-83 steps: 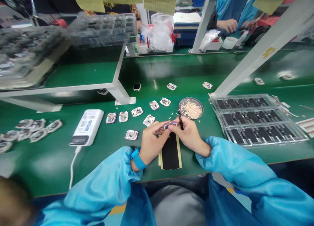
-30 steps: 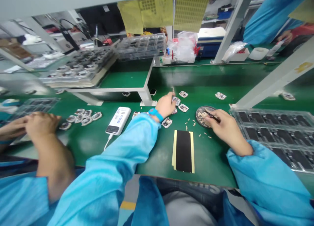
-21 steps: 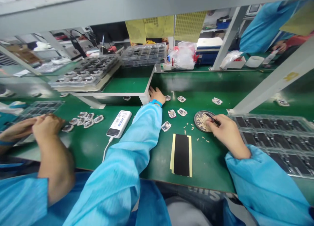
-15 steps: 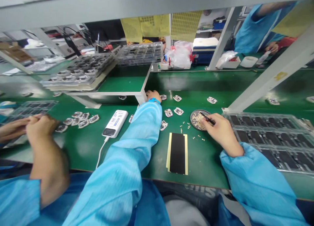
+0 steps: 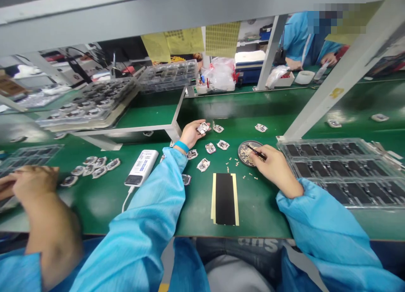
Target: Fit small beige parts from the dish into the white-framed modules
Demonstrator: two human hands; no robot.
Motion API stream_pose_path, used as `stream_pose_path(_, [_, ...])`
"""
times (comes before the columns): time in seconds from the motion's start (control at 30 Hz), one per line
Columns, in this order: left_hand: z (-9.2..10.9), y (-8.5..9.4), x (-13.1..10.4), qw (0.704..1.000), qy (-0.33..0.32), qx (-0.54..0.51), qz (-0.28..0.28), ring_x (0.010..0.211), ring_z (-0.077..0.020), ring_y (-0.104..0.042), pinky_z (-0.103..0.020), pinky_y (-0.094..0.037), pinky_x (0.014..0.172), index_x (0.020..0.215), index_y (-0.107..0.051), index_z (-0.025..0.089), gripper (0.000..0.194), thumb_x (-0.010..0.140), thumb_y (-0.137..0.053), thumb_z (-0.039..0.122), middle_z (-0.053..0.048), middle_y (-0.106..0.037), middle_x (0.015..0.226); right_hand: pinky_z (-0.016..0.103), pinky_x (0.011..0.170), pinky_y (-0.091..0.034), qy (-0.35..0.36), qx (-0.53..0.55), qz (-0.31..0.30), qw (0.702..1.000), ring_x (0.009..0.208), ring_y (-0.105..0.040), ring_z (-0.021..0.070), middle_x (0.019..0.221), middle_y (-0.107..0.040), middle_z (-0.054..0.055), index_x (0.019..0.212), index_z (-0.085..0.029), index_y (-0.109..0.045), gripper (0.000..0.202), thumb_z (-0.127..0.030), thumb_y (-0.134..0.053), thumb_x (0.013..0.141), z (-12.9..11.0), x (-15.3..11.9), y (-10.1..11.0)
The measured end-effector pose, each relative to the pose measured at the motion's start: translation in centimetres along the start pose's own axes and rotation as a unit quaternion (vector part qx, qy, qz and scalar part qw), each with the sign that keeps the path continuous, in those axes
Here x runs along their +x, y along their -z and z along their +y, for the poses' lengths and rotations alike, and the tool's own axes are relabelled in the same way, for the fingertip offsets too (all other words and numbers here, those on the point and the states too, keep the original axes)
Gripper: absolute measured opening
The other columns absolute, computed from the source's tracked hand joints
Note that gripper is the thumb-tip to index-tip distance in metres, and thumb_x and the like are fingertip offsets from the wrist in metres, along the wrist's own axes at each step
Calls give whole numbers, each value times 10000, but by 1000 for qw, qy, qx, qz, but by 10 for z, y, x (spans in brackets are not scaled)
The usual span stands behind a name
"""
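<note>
My left hand [image 5: 190, 133], with a blue wristband, is closed on a small white-and-silver electronic part [image 5: 203, 128] near the shelf leg. Several similar electronic parts [image 5: 203, 164] lie on the green table around it. My right hand [image 5: 270, 163] pinches black tweezers [image 5: 255, 152], their tips over a round dark dish [image 5: 241, 158] of tiny beige pieces. A few of these beige pieces [image 5: 237, 164] are scattered beside the dish. Nearer to me lies a black sheet [image 5: 225, 199] on yellow backing strips.
A white power bank [image 5: 141, 167] with a cable lies left of my left arm. Clear trays of dark parts [image 5: 338, 165] stand at the right. At the left, a co-worker's hands [image 5: 34, 182] are near grouped parts [image 5: 95, 167]. A metal post [image 5: 335, 68] slants across the right.
My left hand has come out from beside the shelf leg and now shows an electronic part in its fingers. My right hand stays at the dish with the tweezers. The view has shifted slightly.
</note>
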State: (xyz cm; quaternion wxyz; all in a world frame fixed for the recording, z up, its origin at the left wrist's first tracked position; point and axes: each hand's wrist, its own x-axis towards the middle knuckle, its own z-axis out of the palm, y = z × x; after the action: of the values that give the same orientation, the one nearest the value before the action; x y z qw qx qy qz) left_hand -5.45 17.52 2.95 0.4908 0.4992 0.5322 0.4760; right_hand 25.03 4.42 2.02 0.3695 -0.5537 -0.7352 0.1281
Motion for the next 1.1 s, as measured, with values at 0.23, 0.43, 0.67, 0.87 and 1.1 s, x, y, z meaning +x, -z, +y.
stream_pose_path(0.23, [-2, -4, -5, 999, 4, 40, -3, 847, -204, -739, -234, -512, 626, 1126, -664, 136, 355, 772, -645, 165, -112, -738, 993, 358, 731, -503, 1, 11, 17, 1000, 816, -663, 238, 890, -698, 74, 879, -196, -708, 186, -350, -618, 929, 4, 1, 0])
stream_pose_path(0.43, [-1, -11, -50, 979, -33, 178, -93, 706, -196, -692, -310, -552, 666, 1065, -710, 151, 353, 721, -680, 78, -52, -724, 854, 351, 733, -504, 2, 25, 11, 1000, 826, -670, 236, 900, -710, 71, 894, -197, -708, 180, -345, -615, 935, -2, -1, 1])
stream_pose_path(0.67, [-1, -44, -77, 926, -154, 282, -200, 996, -222, -661, -357, -502, 984, 1026, -758, 239, 350, 713, -720, 86, -35, -711, 1088, 361, 745, -510, 13, 25, 4, 1000, 855, -678, 248, 913, -718, 74, 909, -199, -718, 176, -342, -618, 930, -4, -2, -1])
stream_pose_path(0.87, [-7, -46, -9, 914, -163, 372, -13, 1238, -346, -526, -457, -367, 1123, 1179, -678, 161, 401, 779, -694, 181, -151, -595, 1232, 374, 746, -527, 0, 52, 25, 998, 811, -677, 244, 900, -726, 84, 917, -197, -716, 219, -387, -609, 935, -1, 0, 0])
stream_pose_path(1.1, [-10, -44, 22, 925, -105, 363, 44, 1272, -460, -439, -541, -310, 1101, 833, -683, 166, 270, 664, -842, 303, -201, -599, 1119, 343, 709, -511, 12, 123, 19, 992, 745, -629, 205, 800, -688, 48, 776, -208, -660, 315, -437, -571, 972, -14, 0, 7])
